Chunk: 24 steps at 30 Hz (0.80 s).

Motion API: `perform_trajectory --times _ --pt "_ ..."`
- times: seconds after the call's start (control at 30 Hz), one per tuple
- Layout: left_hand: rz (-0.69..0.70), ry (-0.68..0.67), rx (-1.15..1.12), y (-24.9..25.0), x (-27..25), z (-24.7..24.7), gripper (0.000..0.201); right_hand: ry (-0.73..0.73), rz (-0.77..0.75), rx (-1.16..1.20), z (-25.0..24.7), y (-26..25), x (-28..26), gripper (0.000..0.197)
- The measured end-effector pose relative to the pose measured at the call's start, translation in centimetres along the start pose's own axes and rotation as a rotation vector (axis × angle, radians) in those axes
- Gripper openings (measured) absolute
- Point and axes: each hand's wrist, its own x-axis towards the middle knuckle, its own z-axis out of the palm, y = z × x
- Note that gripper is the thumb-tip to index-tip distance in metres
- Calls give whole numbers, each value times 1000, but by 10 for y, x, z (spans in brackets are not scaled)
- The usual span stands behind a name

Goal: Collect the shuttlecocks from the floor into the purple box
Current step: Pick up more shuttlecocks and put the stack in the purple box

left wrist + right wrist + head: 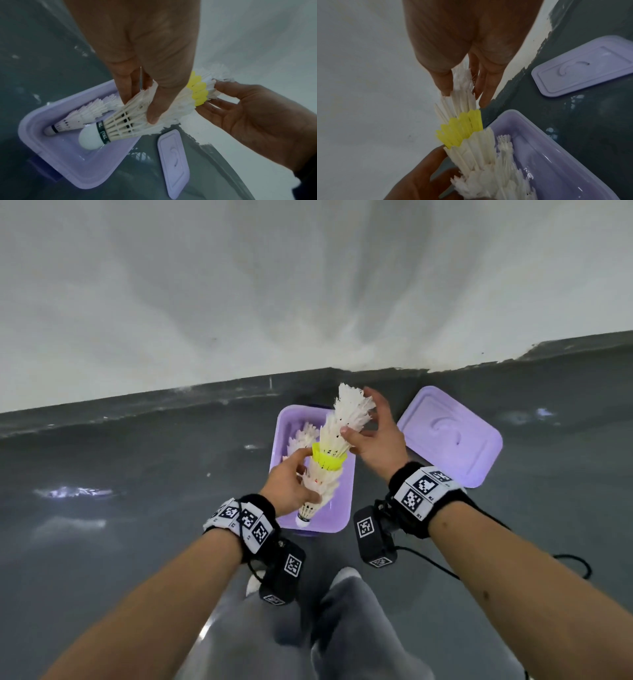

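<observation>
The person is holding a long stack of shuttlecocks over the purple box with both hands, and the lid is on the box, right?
Not quite: the lid is not on the purple box; it lies on the floor beside it, as the head view shows. The rest holds: the left hand and right hand hold the stack of shuttlecocks over the open box.

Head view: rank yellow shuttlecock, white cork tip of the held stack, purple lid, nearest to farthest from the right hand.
From the right hand:
1. Yellow shuttlecock, mid-stack, just left of and below the thumb.
2. White cork tip, bottom end of the stack, below the left hand, over the purple box.
3. Purple lid, on the floor to the right; it looks near in the image but lies lower, so ranks 2 and 3 are uncertain.
</observation>
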Motion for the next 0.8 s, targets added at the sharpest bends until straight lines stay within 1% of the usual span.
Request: perform_trajectory --times 0.07,0.17,0.23,0.37,0.43,0.5,0.57,0.63,0.7,0.73,0.8 --pt "-11 13 19 -23 29 15 82 -8 8 -44 9 34 26 74" --pt "1 30 41 -69 86 38 80 6 1 -87 30 94 75 63" --pt "-15 20 35 -83 110 43 78 12 18 -130 37 111 97 60" --pt "-13 -21 131 -128 159 63 77 -25 22 -271 61 161 146 62" --pt "-7 -63 223 -148 175 70 85 -62 35 -395 70 183 159 60" --pt "9 -94 345 -163 189 75 101 -115 47 -499 76 200 168 62" --pt "36 -96 452 -169 197 75 109 -132 35 -557 84 206 174 64" --pt "70 -99 535 -165 201 73 104 -146 -4 -621 93 208 180 63" --pt "117 -89 604 -162 204 72 86 -130 3 -661 101 216 185 66" --pt "141 -62 618 -160 205 70 78 -113 28 -649 106 222 185 69" --pt "196 33 581 -154 205 63 64 -97 77 -596 113 234 184 73"
